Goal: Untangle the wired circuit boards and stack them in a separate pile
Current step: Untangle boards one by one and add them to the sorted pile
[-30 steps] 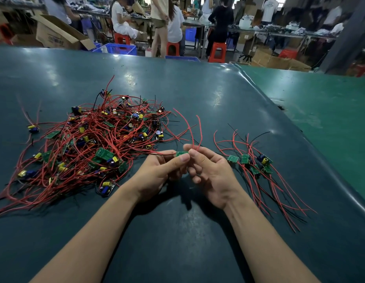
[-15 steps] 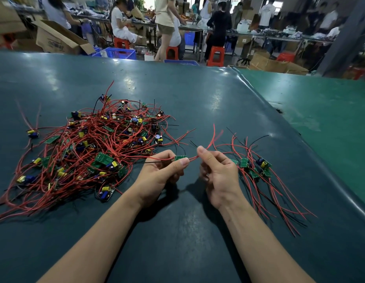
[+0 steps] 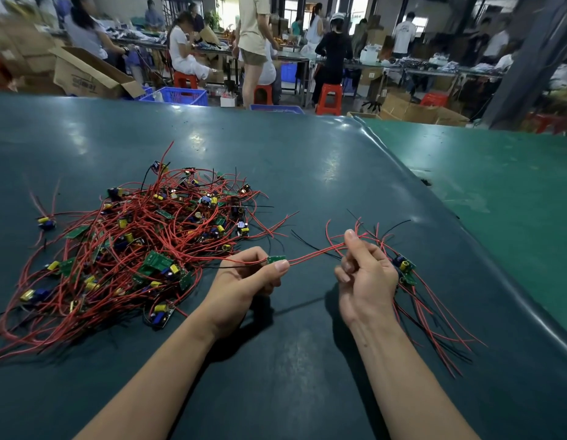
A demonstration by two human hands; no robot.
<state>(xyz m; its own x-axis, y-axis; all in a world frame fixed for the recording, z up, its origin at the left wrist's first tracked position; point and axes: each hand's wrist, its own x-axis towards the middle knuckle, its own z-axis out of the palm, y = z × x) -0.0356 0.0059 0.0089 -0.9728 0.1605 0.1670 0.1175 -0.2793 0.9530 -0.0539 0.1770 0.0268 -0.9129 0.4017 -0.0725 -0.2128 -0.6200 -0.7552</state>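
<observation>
The table (image 3: 307,173) is covered in smooth, glossy dark sheeting, probably vinyl. The wires (image 3: 142,236) are sheathed in shiny red plastic. The box (image 3: 85,74) is matt cardboard.

The tabletop (image 3: 307,173) is dark teal with pale glints of light; to its right lies a brighter green surface (image 3: 497,185). The tangled pile (image 3: 142,246) on the left is mostly red wire with a few black strands, green boards, and yellow and blue parts. The small board (image 3: 276,259) pinched in the left hand (image 3: 244,287) is green, trailing red wires (image 3: 317,253). The right pile (image 3: 405,271) shows the same green, yellow, blue, red and black. Far off stand red stools (image 3: 329,98) and a blue crate (image 3: 183,96).
</observation>
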